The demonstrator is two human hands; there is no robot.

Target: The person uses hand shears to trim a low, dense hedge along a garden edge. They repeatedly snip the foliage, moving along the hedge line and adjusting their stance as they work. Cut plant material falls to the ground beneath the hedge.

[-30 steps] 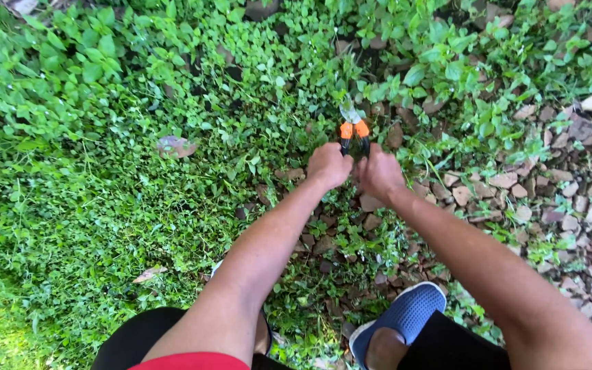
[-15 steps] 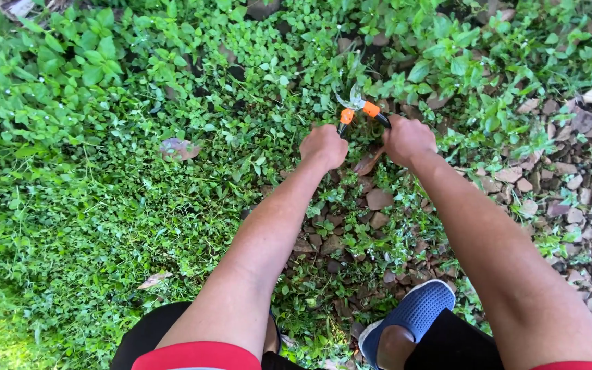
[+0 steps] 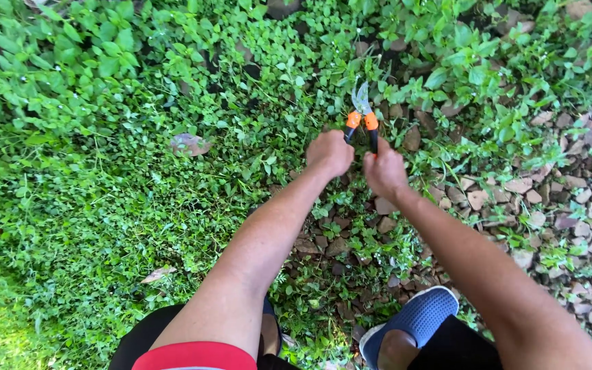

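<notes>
Garden shears (image 3: 362, 116) with orange-collared black handles and short grey blades point away from me into low green plants. My left hand (image 3: 331, 152) grips the left handle and my right hand (image 3: 383, 169) grips the right one. The handles are drawn close together and the blades look nearly closed among the leaves. Both of my forearms reach forward from the bottom of the view.
Dense green groundcover (image 3: 104, 171) fills the left and top. Loose pale stones (image 3: 549, 199) and dry leaves cover the ground on the right. A brown dead leaf (image 3: 190, 144) lies at left. My blue shoe (image 3: 416, 322) stands at the bottom centre-right.
My hands, spread apart half a second ago with the handles open, have come together again, closing the shears. The tool has stayed in about the same place.
</notes>
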